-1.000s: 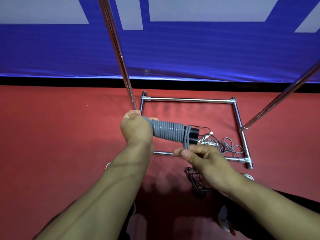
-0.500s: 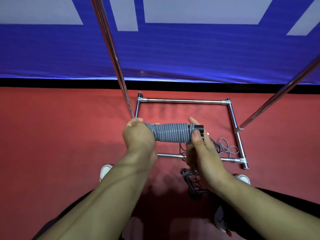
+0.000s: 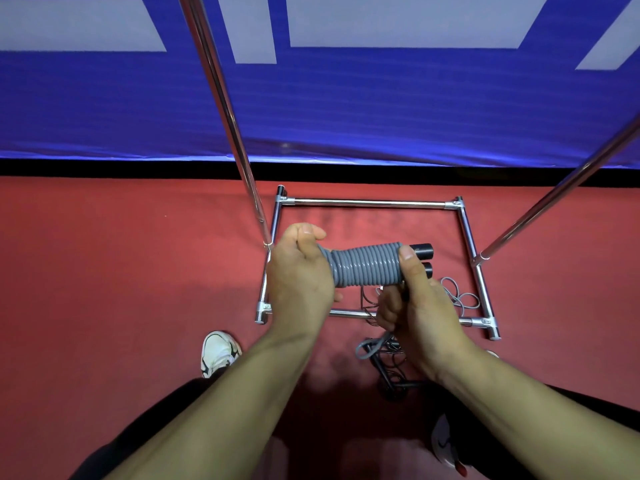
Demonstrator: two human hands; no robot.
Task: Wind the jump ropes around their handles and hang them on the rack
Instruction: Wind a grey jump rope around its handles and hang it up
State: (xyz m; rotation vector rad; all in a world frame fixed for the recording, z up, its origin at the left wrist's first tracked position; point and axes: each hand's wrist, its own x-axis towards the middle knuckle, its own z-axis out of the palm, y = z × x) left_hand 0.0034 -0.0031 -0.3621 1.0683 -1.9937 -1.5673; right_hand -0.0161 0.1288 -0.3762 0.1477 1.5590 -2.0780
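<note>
A grey jump rope (image 3: pixel 365 266) is coiled tightly around its two black handles (image 3: pixel 423 251), held level in front of me. My left hand (image 3: pixel 300 275) grips the left end of the bundle. At the right end my right hand (image 3: pixel 415 306) holds the bundle, thumb pressed on the last coils, with a grey loop of rope (image 3: pixel 372 346) hanging below it. The chrome rack (image 3: pixel 367 203) stands beyond, its base frame on the floor and two slanted poles (image 3: pixel 225 109) rising out of view.
Loose ropes lie on the red floor: a thin grey one (image 3: pixel 459 296) inside the rack base and a black one (image 3: pixel 388 370) near my feet. My white shoes (image 3: pixel 218 353) stand below. A blue banner wall (image 3: pixel 346 109) closes the back.
The bundle has shifted right and tilted slightly, baring both black handle ends. My right hand has dropped from wrapping over the end to holding beneath it, thumb on the coils.
</note>
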